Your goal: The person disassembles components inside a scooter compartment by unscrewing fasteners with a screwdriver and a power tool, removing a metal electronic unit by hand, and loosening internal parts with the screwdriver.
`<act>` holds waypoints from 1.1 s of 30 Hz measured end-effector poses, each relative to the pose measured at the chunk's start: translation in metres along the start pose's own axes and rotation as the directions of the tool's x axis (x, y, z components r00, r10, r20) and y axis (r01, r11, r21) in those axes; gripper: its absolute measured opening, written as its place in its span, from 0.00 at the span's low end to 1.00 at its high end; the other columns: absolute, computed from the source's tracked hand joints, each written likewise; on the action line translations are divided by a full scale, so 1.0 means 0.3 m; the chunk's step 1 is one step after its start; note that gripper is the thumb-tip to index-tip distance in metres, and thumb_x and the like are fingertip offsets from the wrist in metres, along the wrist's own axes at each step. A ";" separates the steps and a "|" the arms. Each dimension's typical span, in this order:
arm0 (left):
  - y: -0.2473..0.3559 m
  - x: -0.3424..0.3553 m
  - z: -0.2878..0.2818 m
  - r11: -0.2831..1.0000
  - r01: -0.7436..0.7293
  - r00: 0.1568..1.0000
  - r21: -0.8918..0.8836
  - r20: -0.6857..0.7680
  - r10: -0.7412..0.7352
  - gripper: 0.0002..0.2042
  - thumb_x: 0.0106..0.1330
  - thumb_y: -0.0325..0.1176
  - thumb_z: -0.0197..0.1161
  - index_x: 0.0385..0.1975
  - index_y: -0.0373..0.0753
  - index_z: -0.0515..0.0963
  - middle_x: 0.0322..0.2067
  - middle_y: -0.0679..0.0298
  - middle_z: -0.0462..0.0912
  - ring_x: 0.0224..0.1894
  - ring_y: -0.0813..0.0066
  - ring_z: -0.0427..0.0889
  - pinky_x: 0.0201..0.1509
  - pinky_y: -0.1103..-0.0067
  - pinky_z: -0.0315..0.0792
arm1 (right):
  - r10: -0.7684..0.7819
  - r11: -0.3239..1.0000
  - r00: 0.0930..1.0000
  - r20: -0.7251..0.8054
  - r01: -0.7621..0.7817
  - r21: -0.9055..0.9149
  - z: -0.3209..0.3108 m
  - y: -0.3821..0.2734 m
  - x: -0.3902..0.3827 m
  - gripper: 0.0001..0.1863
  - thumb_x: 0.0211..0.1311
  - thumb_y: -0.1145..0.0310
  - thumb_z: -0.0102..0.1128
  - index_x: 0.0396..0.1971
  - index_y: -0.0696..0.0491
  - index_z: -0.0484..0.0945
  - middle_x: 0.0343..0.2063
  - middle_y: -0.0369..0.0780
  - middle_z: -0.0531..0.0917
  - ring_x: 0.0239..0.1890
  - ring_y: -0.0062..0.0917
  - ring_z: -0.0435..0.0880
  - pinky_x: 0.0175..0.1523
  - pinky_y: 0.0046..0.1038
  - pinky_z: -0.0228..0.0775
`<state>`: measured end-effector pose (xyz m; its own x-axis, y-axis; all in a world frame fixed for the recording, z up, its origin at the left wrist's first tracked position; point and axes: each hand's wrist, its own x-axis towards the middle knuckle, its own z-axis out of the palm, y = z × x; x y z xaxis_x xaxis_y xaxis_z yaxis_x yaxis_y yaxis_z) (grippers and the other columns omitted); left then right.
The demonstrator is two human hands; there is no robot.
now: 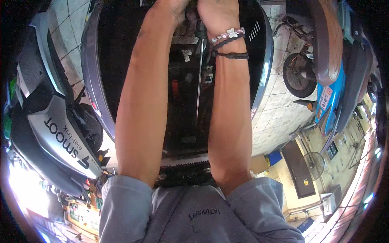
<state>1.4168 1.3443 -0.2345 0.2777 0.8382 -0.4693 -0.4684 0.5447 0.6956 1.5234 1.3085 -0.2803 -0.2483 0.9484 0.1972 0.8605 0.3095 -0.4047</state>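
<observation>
Both my forearms stretch up over a dark cavity (182, 133) framed by grey scooter body panels (90, 60). At the top edge my left hand (175, 5) shows only its wrist and lower palm side; its fingers are cut off. Beside it, my right hand (219, 13) wears a beaded bracelet and black cords at the wrist, its fingers also out of the picture. Next to the right wrist, a long thin chrome rod (199, 77) with a thick black end runs down into the cavity. Whether either hand grips it does not show.
A silver-and-black scooter (65, 133) stands close on the left. On the right are a blue scooter (330, 101) with a brown seat (327, 48) and a wheel (300, 75). A standing fan (314, 165) and a dark-topped table (298, 168) lie beyond, on tiled floor (265, 121).
</observation>
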 end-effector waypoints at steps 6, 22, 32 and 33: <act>-0.060 -0.052 0.031 0.932 -0.034 0.996 -0.360 0.065 0.061 0.13 0.72 0.39 0.63 0.38 0.33 0.83 0.34 0.57 0.84 0.41 0.64 0.85 0.50 0.71 0.79 | -0.023 0.984 0.999 -0.043 0.030 0.178 -0.072 -0.034 0.003 0.12 0.66 0.72 0.51 0.41 0.56 0.84 0.33 0.47 0.87 0.33 0.40 0.87 0.41 0.37 0.78; -0.061 -0.078 0.067 0.961 -0.271 0.950 -0.052 -0.175 0.258 0.11 0.69 0.31 0.63 0.25 0.31 0.80 0.22 0.65 0.82 0.26 0.79 0.78 0.32 0.78 0.72 | -0.027 0.880 0.997 0.073 -0.011 0.474 -0.075 0.029 -0.008 0.14 0.75 0.68 0.50 0.48 0.59 0.81 0.44 0.39 0.86 0.46 0.26 0.85 0.52 0.26 0.75; -0.014 -0.117 0.094 0.744 -0.375 0.805 0.553 -0.205 0.557 0.12 0.65 0.33 0.60 0.23 0.30 0.77 0.23 0.43 0.79 0.25 0.50 0.81 0.31 0.64 0.72 | 0.218 -0.408 0.866 0.451 -0.339 0.848 -0.089 -0.032 -0.028 0.19 0.75 0.54 0.55 0.52 0.54 0.77 0.46 0.39 0.83 0.47 0.25 0.84 0.52 0.26 0.78; -0.014 -0.108 0.096 0.742 -0.375 0.802 0.555 -0.208 0.560 0.12 0.65 0.33 0.60 0.23 0.30 0.77 0.23 0.43 0.79 0.25 0.50 0.81 0.31 0.64 0.72 | 0.213 -0.410 0.867 0.451 -0.340 0.847 -0.087 -0.004 -0.033 0.19 0.75 0.54 0.55 0.52 0.54 0.77 0.46 0.39 0.83 0.47 0.25 0.84 0.52 0.26 0.78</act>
<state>1.4339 1.3155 -0.2066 -0.2142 0.9717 -0.0993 0.0135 0.1046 0.9944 1.5363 1.2969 -0.2585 -0.2326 0.9191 -0.3179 -0.6449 -0.3904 -0.6570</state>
